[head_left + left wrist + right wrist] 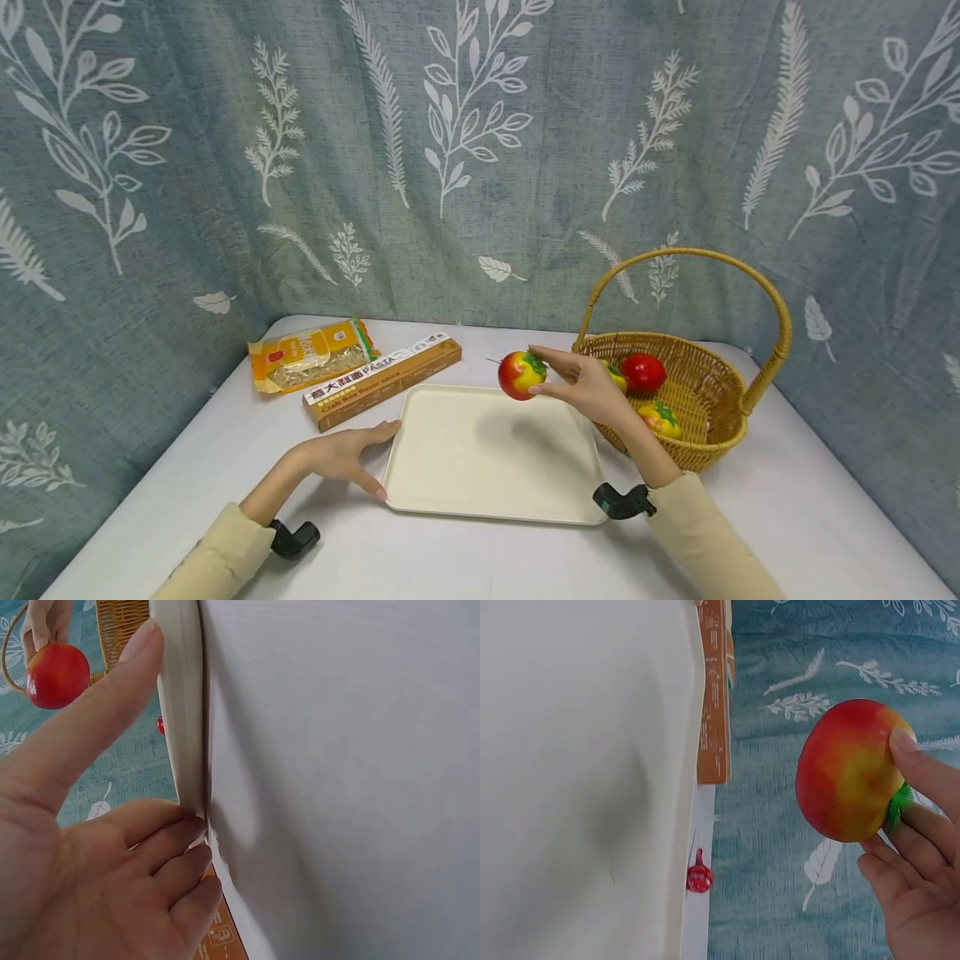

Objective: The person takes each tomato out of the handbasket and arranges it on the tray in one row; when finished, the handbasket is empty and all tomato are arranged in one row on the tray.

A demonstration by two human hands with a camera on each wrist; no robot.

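Observation:
My right hand [592, 387] pinches a red-and-yellow fruit [519, 377] with green leaves at its top, between thumb and fingers. It hangs above the far part of a cream tray [487, 467], which has a faint shadow on it. In the right wrist view the fruit [851, 772] looks smooth and rounded, the thumb on its side and the fingers by the green leaves. At the tray's left edge, my left hand [345, 454] is spread, thumb near the front corner and fingers farther back. From the left wrist, the fingertips [191, 825] touch the tray's rim [180, 697].
A wicker basket [720, 433] with a tall handle stands right of the tray, holding a red fruit [643, 372] and yellow-red ones [660, 419]. Back left lie a pasta box [382, 382] and an orange food packet [311, 354]. A small red object [699, 877] lies beyond the tray.

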